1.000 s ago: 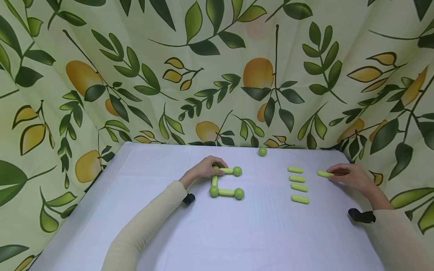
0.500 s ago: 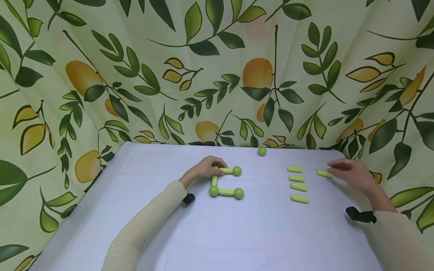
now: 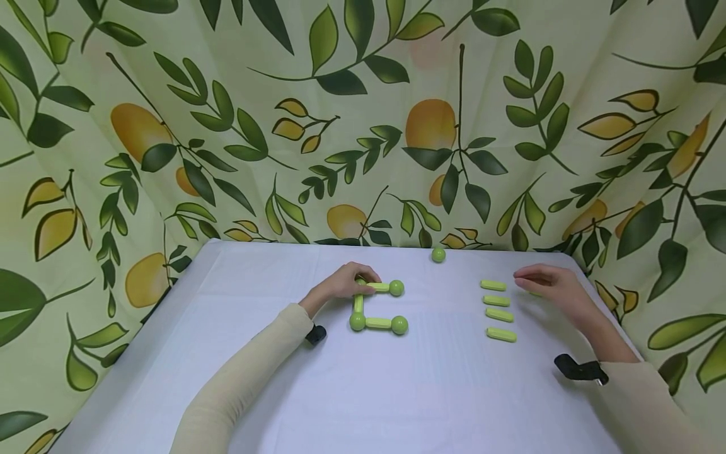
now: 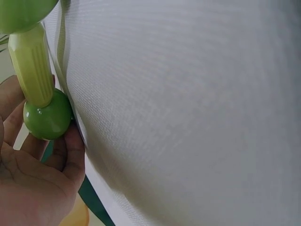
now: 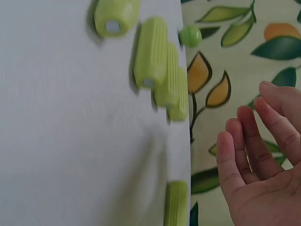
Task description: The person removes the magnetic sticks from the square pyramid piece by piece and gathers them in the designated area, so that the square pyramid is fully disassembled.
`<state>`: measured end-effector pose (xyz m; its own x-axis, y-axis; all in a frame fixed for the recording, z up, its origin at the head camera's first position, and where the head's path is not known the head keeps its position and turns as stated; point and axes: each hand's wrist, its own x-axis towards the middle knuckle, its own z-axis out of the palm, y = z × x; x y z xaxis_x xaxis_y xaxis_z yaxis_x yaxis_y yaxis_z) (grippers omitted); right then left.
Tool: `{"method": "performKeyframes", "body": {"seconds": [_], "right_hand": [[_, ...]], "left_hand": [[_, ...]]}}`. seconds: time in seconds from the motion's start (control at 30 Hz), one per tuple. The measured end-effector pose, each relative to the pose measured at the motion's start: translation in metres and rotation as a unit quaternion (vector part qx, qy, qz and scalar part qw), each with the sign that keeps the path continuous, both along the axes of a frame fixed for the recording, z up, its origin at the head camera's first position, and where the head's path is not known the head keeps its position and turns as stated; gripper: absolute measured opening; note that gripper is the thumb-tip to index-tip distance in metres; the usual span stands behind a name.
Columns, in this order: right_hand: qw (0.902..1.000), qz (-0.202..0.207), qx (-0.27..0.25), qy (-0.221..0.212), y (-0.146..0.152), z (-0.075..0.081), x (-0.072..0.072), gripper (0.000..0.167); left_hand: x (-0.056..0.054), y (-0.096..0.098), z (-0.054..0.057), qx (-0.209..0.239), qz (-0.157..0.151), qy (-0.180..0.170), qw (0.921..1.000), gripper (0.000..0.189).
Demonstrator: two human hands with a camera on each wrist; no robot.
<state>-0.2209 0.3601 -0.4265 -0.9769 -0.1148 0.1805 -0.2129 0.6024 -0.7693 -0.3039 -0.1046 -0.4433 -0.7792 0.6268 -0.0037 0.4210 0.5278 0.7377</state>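
My left hand (image 3: 345,281) holds the far-left green ball (image 4: 46,118) of a C-shaped frame made of light green ridged rods and darker green balls; in the head view the fingers partly hide that ball. A rod (image 4: 32,68) runs from it to another ball. Lower in the frame are the near-left corner ball (image 3: 357,321) and the near-right end ball (image 3: 399,325). Above the table at the right, my right hand (image 3: 558,295) has its fingers extended and holds nothing. A lone rod (image 5: 176,205) lies below it, mostly covered by the hand in the head view.
Several loose rods (image 3: 499,314) lie in a column left of my right hand. A single ball (image 3: 438,255) sits near the far edge of the white-covered table (image 3: 454,397). A leaf-and-fruit patterned curtain (image 3: 363,145) hangs behind.
My right hand has let go of the lone rod, lifted, and moved left toward the rod column. The left hand stays in place on the ball.
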Motion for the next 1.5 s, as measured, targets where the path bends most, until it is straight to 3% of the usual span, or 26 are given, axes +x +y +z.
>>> {"method": "performKeyframes", "body": {"seconds": [0.23, 0.5, 0.77, 1.13, 1.33, 1.5], "right_hand": [[0.9977, 0.055, -0.022, -0.033, -0.034, -0.001, 0.002, 0.035], [0.9922, 0.086, -0.053, -0.073, -0.063, -0.003, -0.004, 0.036], [0.9875, 0.12, -0.066, -0.078, -0.096, -0.012, -0.013, 0.034], [0.9741, 0.191, -0.09, -0.081, -0.147, -0.018, -0.03, 0.035], [0.9738, 0.197, -0.081, -0.078, -0.17, -0.024, -0.042, 0.037], [0.9697, 0.208, -0.106, -0.072, -0.187, -0.027, -0.051, 0.036]], "left_hand": [[0.0, -0.001, 0.0, 0.002, -0.004, 0.001, 1.0, 0.016], [0.003, 0.001, 0.0, 0.001, -0.009, 0.003, 1.0, 0.018], [0.004, 0.001, 0.0, -0.014, 0.008, 0.004, 0.9999, 0.018], [0.003, -0.001, -0.001, -0.002, 0.0, 0.003, 1.0, 0.016], [0.002, -0.001, 0.0, 0.0, 0.0, 0.002, 1.0, 0.017], [0.001, 0.0, -0.001, 0.0, 0.006, -0.006, 1.0, 0.017]]}}
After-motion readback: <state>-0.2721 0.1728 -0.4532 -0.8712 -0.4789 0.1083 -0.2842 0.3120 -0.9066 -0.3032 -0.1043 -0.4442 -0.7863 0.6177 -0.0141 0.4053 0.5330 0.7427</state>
